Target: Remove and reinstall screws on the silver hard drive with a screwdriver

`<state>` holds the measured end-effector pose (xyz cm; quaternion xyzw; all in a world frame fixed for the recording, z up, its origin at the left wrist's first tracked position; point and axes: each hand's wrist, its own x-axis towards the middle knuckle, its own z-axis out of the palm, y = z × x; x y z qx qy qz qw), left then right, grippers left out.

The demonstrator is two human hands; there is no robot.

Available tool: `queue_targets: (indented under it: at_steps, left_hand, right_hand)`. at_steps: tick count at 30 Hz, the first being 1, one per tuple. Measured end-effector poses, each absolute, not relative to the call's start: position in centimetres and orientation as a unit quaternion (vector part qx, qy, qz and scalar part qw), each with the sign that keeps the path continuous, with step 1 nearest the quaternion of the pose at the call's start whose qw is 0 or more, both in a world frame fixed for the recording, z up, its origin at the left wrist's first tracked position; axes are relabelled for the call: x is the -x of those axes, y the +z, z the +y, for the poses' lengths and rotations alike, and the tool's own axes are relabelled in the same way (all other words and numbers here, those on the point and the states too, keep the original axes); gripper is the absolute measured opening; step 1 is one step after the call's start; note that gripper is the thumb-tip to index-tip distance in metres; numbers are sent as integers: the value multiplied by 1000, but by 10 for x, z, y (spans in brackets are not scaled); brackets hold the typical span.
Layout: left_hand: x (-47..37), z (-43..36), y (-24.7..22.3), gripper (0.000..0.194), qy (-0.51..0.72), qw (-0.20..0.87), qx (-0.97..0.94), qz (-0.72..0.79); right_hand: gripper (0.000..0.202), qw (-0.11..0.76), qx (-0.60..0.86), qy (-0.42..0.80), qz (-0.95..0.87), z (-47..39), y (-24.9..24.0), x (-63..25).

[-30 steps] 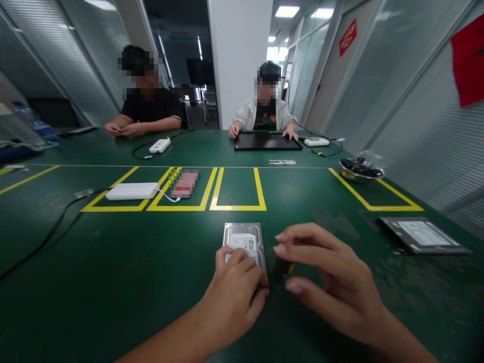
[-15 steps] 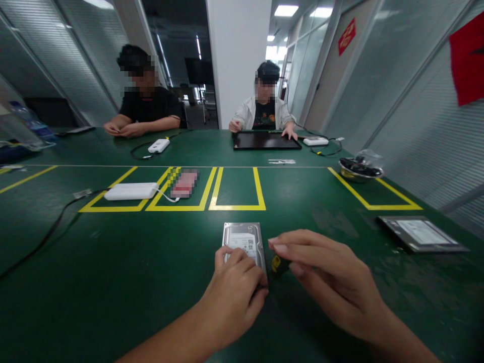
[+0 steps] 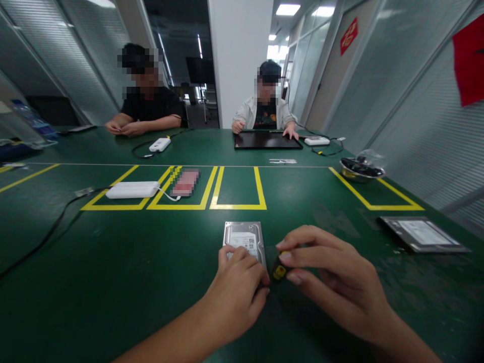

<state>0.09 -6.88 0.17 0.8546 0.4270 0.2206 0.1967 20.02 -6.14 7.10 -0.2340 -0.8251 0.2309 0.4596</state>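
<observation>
Lower centre: right hand, grip pinching black-and-yellow handle by fingertips only, may slip; left hand, grip closed over hard drive

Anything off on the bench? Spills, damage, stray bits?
No clear spill or damage. Slightly odd: pale smudges on the green tabletop, and tiny bright specks by the far-right hard drive; can't tell what they are.
</observation>
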Motion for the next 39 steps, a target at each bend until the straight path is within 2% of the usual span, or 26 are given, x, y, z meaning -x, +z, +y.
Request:
queue_targets:
  at_steps: [5, 11, 16, 22, 31, 37, 39]
  left_hand:
    - [-2, -68, 2, 4, 219, 193, -854, 431]
    - [-2, -68, 1, 5, 224, 198, -855, 424]
    - [-1, -67, 2, 7, 223, 205, -851, 429]
    - [-2, -68, 4, 7, 220, 206, -850, 432]
    - [-2, -68, 4, 4, 213, 195, -853, 436]
    - [-2, -68, 3, 4, 211, 192, -854, 435]
    - [-2, -68, 4, 6, 209, 195, -852, 439]
  right_hand:
    - [35, 443, 241, 215, -836, -62, 72, -200]
    - [26, 471, 261, 230, -810, -62, 68, -198]
    - [43, 449, 244, 217, -832, -61, 67, -199]
    - [47, 437, 252, 207, -838, -62, 70, -200]
    - [43, 426, 246, 209, -845, -61, 65, -200]
    - [30, 473, 272, 217, -809, -61, 61, -197]
    - [31, 468, 266, 223, -813, -61, 61, -197]
